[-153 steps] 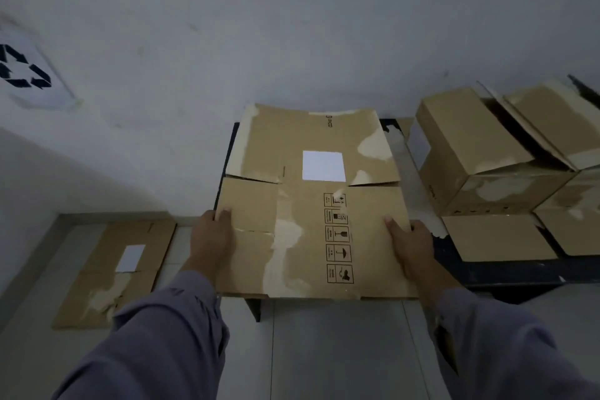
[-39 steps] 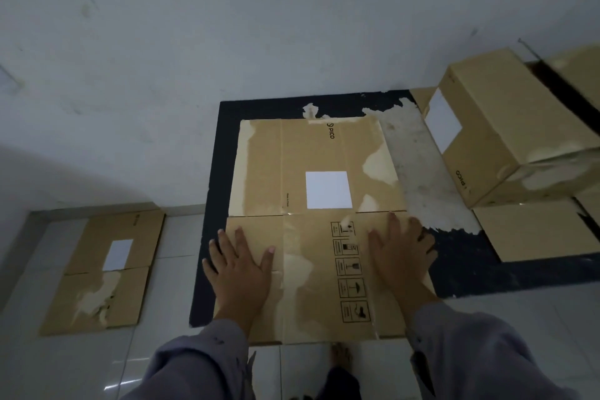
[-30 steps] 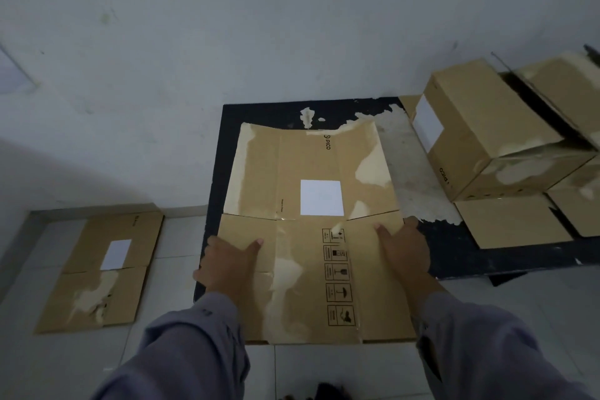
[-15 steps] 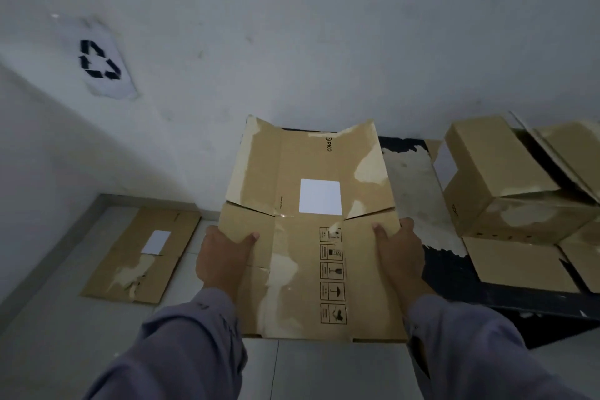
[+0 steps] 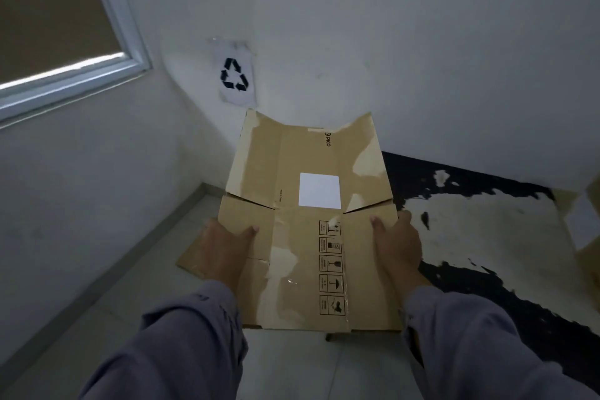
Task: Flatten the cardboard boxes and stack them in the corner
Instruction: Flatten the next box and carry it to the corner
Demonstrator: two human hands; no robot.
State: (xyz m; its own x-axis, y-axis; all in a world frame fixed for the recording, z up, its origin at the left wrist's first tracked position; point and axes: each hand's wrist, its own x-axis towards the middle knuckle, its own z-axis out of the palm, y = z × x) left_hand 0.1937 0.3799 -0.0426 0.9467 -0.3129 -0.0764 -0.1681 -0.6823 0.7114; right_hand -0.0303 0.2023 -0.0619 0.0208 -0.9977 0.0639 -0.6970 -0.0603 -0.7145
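Above the floor (image 5: pixel 292 364), flattened box (image 5: pixel 311 237) gripped by both edges, thumbs on top.

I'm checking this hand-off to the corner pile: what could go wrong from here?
1. The flattened box is held only at its side edges by the left hand and right hand; its far flaps bend upward, so it may sag or reopen.
2. It hides most of the cardboard on the floor, so it may land askew.
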